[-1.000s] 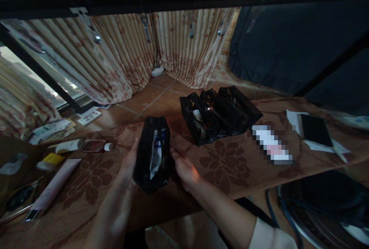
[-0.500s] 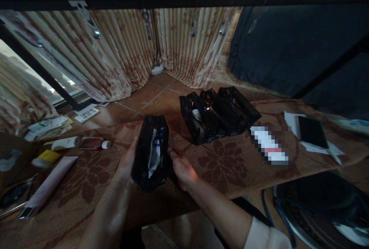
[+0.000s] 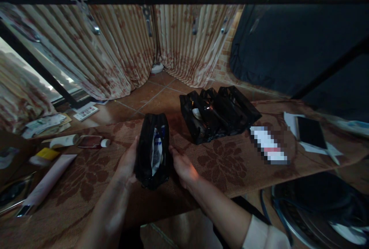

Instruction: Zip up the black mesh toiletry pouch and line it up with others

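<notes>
Black pouch (image 3: pixel 145 152), its contents (image 3: pixel 157 153) half hidden

It looked like a room in a home. Long, cream cloth curtains with reddish patterns (image 3: pixel 112 53) hung over a brown tiled floor (image 3: pixel 152 93), and a brown, flowery woven tablecloth (image 3: pixel 221 162) lay nearby.

A brown cloth (image 3: pixel 207 158) with dark flower shapes covers the tabletop (image 3: pixel 95 160). Toward its left end lie a pale pink tube (image 3: pixel 49 181), a container with a yellow top (image 3: pixel 46 153), a white tube (image 3: pixel 65 141) and a small bottle of reddish liquid (image 3: pixel 90 141). Rightward come a close row of black pouches (image 3: pixel 220 116), a blurred-out pale item (image 3: pixel 269 145), and white papers (image 3: pixel 290 121) partly under a dark slab (image 3: pixel 311 131).
</notes>
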Motion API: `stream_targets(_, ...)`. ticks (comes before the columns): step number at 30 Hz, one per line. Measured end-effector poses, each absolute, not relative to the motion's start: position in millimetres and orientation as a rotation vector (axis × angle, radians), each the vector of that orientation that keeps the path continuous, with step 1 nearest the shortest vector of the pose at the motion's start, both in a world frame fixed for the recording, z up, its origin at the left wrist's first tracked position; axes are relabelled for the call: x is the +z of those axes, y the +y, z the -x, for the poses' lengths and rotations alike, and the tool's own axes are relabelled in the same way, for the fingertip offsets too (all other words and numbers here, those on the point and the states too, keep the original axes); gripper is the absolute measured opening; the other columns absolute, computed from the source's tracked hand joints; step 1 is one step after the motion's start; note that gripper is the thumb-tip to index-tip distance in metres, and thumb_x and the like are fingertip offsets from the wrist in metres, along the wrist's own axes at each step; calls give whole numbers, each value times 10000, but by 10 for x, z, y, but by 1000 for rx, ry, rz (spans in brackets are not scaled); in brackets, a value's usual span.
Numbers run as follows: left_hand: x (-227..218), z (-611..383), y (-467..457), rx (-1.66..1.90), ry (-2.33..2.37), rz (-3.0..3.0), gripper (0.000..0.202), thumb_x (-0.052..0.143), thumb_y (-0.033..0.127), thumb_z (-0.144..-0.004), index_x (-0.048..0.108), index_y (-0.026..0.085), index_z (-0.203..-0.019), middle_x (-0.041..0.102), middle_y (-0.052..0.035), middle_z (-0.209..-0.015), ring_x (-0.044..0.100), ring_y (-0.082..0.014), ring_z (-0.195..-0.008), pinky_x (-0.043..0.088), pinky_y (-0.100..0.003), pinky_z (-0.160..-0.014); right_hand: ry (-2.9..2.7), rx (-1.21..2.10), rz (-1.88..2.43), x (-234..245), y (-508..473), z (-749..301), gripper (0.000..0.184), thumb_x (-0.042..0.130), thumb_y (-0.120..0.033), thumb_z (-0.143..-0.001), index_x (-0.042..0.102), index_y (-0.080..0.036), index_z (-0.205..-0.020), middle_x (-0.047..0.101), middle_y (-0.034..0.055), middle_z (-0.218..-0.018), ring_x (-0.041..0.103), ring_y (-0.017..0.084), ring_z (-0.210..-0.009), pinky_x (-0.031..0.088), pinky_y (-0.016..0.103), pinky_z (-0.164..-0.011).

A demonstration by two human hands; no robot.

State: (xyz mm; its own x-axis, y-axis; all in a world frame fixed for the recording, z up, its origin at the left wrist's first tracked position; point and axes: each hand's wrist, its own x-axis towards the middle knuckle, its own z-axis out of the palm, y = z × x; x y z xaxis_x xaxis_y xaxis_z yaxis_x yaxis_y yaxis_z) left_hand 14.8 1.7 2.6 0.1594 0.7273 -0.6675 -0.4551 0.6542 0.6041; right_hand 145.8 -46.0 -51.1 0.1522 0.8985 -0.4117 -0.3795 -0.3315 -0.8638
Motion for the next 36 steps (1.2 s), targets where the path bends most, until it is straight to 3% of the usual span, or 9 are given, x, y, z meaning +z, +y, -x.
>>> stream_targets(4, 36, -169, 20, 834, 1176, -318, 471, 396, 408, -1006, 627, 71, -1241, 775, -90, -773, 756, -218, -740, 614, -319, -747, -560, 1456, 1284, -493, -456, -1455, 379, 576, -477, -830, 710, -202, -1054, 755, 55, -1034, 667, 234, -1052, 483, 345, -940)
stream_targets(12, 45, -176, 12, 901, 1168, -309, 404, 436, 377, -993, 701, 82, -1074, 759, -91, -714, 729, -194, -586, 612, -285, -602, -549, 1458, 1217, -438, -453, -1450, 305, 575, -433, -838, 718, -194, -961, 769, 40, -965, 693, 218, -948, 495, 328, -878)
stream_targets(19, 38, -205, -4, 881, 1146, -318, 412, 454, 385, -980, 696, 76, -1104, 775, -125, -839, 750, -222, -702, 620, -316, -675, -465, 1502, 1203, -431, -451, -1495, 330, 604, -455, -839, 733, -196, -997, 779, 44, -952, 708, 231, -966, 500, 361, -935)
stream_targets(24, -6, -279, -14, 993, 1115, -317, 306, 531, 334, -937, 701, 106, -1050, 770, -78, -854, 735, -187, -713, 598, -279, -685, -391, 1483, 1202, -442, -386, -1574, 307, 597, -405, -847, 738, -202, -1029, 779, 35, -965, 708, 230, -980, 493, 371, -967)
stream_targets(29, -143, -396, 8, 1195, 1055, -328, 151, 622, 253, -836, 713, 134, -851, 728, 3, -717, 656, -121, -594, 525, -212, -586, -438, 1327, 1163, -432, -265, -1715, 240, 599, -357, -813, 750, -212, -932, 779, 25, -958, 688, 239, -1022, 504, 363, -947)
stream_targets(36, -339, -587, 120, 1318, 909, -285, 171, 622, 183, -731, 724, 155, -865, 754, -5, -861, 675, -132, -835, 514, -221, -792, -382, 1230, 1136, -477, -139, -1836, 229, 647, -406, -752, 713, -200, -829, 780, 47, -908, 698, 257, -983, 531, 366, -908)
